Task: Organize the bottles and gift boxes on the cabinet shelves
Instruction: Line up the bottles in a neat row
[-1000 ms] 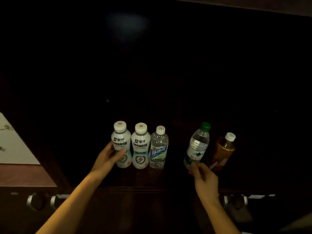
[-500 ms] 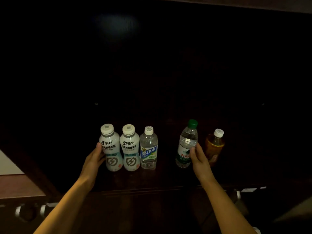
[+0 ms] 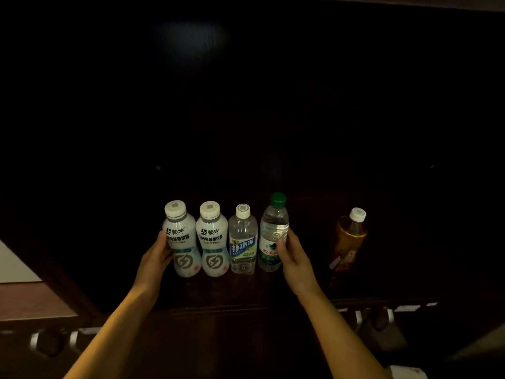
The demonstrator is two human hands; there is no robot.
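Note:
Several bottles stand upright in a row on a dark cabinet shelf (image 3: 246,291). Two white milk-drink bottles (image 3: 181,239) (image 3: 213,239) are at the left, then a clear bottle with a blue label (image 3: 243,242), then a green-capped water bottle (image 3: 273,233) touching it. An amber tea bottle (image 3: 348,239) stands apart to the right. My left hand (image 3: 155,258) rests against the left side of the leftmost white bottle. My right hand (image 3: 293,255) grips the green-capped bottle from its right side. No gift boxes are visible.
The cabinet interior behind the bottles is dark and its depth is hard to read. A lighter wooden surface with a white sheet (image 3: 13,263) lies at the left. Metal drawer handles (image 3: 52,340) (image 3: 374,315) show below the shelf edge.
My right hand has slid the green-capped bottle left until it touches the blue-label bottle, widening the gap to the tea bottle. My left hand stays on the leftmost white bottle.

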